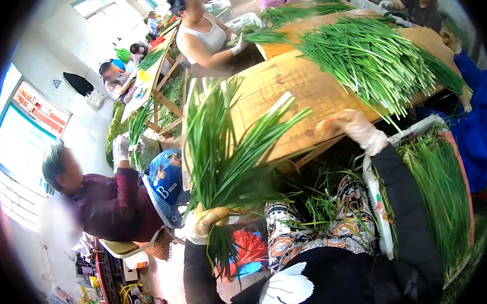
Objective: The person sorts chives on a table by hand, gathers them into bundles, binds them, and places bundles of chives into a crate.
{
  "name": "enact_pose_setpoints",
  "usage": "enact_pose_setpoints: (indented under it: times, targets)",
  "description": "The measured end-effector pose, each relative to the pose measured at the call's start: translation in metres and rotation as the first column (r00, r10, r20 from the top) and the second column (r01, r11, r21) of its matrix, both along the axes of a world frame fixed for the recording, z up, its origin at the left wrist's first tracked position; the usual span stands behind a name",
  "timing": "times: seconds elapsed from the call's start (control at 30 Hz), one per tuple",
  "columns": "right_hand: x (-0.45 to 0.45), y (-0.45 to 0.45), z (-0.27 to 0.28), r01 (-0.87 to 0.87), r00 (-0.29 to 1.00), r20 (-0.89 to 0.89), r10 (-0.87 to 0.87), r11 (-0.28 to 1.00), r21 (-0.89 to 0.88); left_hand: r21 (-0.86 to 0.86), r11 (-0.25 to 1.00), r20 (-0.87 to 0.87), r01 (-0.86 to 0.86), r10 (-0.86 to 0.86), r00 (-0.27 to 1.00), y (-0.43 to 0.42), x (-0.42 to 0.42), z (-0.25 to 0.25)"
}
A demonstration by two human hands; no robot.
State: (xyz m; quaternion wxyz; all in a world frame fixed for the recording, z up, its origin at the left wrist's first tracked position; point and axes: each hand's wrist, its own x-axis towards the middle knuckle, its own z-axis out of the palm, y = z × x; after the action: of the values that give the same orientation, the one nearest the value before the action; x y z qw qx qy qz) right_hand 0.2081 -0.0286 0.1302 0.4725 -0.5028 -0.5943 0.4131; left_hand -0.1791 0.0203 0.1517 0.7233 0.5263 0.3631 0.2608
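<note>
My left hand (206, 223), in a pale glove, is closed around a bunch of garlic chives (222, 153). The bunch stands up and fans out in front of the table's near corner, some ends pointing right and leaf tips hanging below my fist. My right hand (356, 131), gloved too, is at the table's near edge with its fingers stretched to the left. Those fingers are somewhat blurred, and nothing shows in them. Beyond this hand a big pile of garlic chives (370, 65) lies on the wooden table (283, 77), pale stem ends toward me.
A white crate (379, 211) full of greens stands by my right arm. Loose leaves lie on my lap (320, 224). On the left sits a person in a dark red top (107, 201); across the table is another in a white top (211, 39). Red strings (250, 247) lie below.
</note>
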Motion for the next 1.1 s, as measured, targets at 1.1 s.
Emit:
enact_pose_setpoints:
  times: [1.1]
  targets:
    - [0.102, -0.085, -0.021, 0.696, 0.607, 0.512, -0.608, 0.718, 0.028, 0.114, -0.761, -0.680, 0.639, 0.409, 0.609, 0.004, 0.138, 0.104]
